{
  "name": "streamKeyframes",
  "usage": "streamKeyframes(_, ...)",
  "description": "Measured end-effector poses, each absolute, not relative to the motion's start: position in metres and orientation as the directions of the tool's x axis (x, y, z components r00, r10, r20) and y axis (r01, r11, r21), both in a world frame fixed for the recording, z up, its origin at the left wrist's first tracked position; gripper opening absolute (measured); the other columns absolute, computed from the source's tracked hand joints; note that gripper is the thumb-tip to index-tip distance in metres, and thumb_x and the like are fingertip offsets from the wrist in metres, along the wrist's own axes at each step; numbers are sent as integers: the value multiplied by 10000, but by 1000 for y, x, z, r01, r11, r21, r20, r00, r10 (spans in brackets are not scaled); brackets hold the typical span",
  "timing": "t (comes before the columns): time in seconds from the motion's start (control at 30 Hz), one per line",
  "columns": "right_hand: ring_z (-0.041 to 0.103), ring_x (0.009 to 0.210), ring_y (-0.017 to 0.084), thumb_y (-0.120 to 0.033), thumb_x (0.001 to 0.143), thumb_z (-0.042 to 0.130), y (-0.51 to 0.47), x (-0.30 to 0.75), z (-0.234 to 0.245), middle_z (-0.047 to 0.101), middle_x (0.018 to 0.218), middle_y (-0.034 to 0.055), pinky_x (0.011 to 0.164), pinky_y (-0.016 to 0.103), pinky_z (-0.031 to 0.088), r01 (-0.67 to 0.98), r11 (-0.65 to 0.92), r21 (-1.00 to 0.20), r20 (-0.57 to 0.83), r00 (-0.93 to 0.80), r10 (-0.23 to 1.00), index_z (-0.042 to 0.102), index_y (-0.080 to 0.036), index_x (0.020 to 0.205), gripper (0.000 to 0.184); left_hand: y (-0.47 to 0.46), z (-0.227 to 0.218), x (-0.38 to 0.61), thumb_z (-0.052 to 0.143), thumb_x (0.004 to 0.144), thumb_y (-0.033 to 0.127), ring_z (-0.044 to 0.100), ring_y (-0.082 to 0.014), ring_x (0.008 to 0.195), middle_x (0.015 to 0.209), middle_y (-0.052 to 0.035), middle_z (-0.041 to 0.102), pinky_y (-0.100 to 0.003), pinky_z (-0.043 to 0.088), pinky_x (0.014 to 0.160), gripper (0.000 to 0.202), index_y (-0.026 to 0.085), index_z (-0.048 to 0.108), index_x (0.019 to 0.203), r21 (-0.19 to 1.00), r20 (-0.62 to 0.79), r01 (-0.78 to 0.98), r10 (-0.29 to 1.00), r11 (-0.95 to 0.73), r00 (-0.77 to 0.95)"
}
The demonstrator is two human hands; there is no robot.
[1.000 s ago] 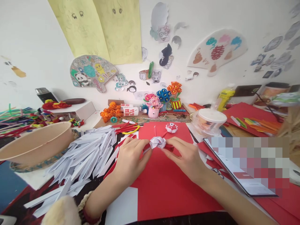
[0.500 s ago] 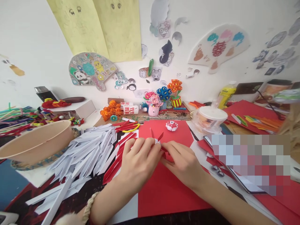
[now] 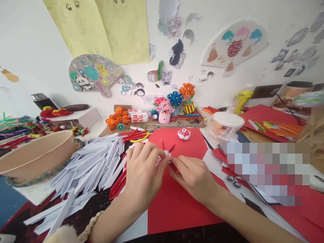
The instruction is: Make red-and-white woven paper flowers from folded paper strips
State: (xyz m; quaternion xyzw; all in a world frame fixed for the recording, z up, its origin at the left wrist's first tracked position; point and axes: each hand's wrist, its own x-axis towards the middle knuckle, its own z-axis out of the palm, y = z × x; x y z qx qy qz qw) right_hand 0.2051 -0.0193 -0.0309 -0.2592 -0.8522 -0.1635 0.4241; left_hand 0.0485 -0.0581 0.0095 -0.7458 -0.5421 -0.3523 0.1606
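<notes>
Both hands meet over a large red paper sheet [image 3: 187,206]. My left hand [image 3: 144,172] is closed, thumb and forefinger pinching a small red-and-white folded paper piece [image 3: 167,156] from its left side. Two pointed red ends stick up from the piece's far side. The closed fingers of my right hand [image 3: 193,175] grip the same piece from the right and hide much of its lower part. Just beyond, a round red-and-white folded paper ornament [image 3: 184,134] sits on the sheet.
Left of my hands lies a heap of white paper strips [image 3: 93,165], with red strips [image 3: 117,182] beside it. A beige bowl [image 3: 37,148] stands at far left. On the right are a lidded plastic tub [image 3: 225,123], two metal balls [image 3: 233,181] and a partly blurred-out phone [image 3: 268,199].
My left fingers have lifted and opened out slightly, exposing more of the folded paper piece. My right hand keeps its grip. The whole view has shifted a little.
</notes>
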Motion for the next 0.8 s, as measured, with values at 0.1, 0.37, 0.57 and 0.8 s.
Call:
streamKeyframes(0.1, 415, 443, 118, -126, 947, 450, -18, 206, -31, 467, 517, -11, 440, 262, 316, 590, 805, 60, 812, -498, 305, 559, -155, 627, 339, -60, 11, 49, 584, 875, 294, 474, -203, 772, 835, -28, 629, -366, 296, 687, 117, 213, 600, 792, 120, 672, 907, 706, -403, 225)
streamKeyframes(0.37, 419, 433, 114, -142, 956, 415, -20, 205, -30, 477, 517, -11, 424, 266, 311, 576, 817, 42, 794, -515, 323, 585, -152, 641, 359, -55, 4, 48, 560, 892, 213, 458, -179, 768, 786, -8, 598, -350, 314, 691, 158, 202, 567, 734, 209, 664, 902, 732, -379, 153)
streamKeyframes(0.57, 411, 429, 112, -105, 941, 405, -22, 204, -28, 476, 503, -14, 416, 269, 301, 574, 818, 47, 800, -512, 314, 580, -156, 621, 368, -54, 5, 49, 555, 891, 199, 440, -186, 775, 787, -14, 585, -346, 325, 683, 172, 192, 553, 719, 271, 639, 900, 763, -342, 98)
streamKeyframes(0.8, 397, 435, 108, -72, 923, 438, -23, 202, -29, 456, 504, -24, 430, 268, 280, 554, 831, 45, 807, -511, 297, 563, -157, 613, 345, -54, 6, 49, 543, 887, 210, 450, -194, 759, 778, -20, 582, -352, 346, 676, 189, 202, 540, 698, 313, 613, 894, 787, -321, 68)
